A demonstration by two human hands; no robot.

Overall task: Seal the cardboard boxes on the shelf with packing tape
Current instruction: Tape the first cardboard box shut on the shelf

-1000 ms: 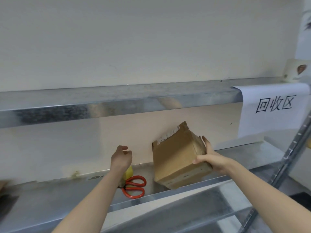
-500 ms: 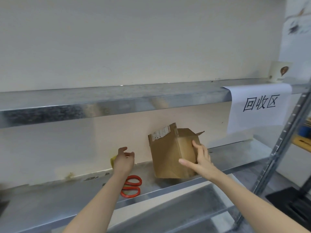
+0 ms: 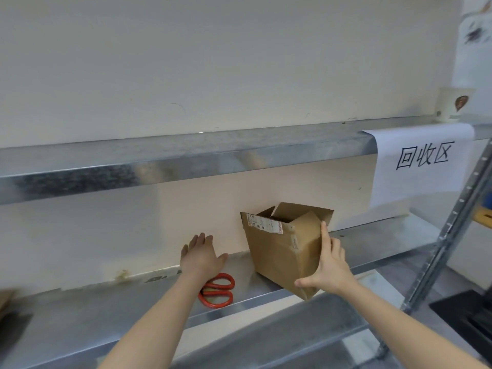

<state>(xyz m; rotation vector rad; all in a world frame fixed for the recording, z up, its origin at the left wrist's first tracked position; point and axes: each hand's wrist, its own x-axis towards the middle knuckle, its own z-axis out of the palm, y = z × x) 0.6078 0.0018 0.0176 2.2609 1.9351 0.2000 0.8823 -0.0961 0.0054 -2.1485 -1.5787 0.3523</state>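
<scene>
A small cardboard box is standing on the middle metal shelf, near its front edge, with one bottom corner reaching out a little over the edge. Its top flaps are standing open and are not taped. A white label is sticking along the upper left side of the box.

The right hand is pressing flat against the right side of the box. Its fingers are stretching upward along the cardboard, and the thumb is pointing to the left under the lower corner. The hand is spread wide and is touching the box, not closing around it.

The left hand is reaching toward the back wall, to the left of the box and apart from it. Its palm is facing away, the fingers are spreading, and it is holding nothing that I can see. What lies behind this hand is hidden from me.

Orange-handled scissors are lying on the shelf just under the left wrist, between the arm and the box.

On the upper shelf at the far right a paper cup is standing, and a white paper sign with black characters is hanging down from the edge of that shelf. A grey upright post is carrying the shelves at the right side.
</scene>
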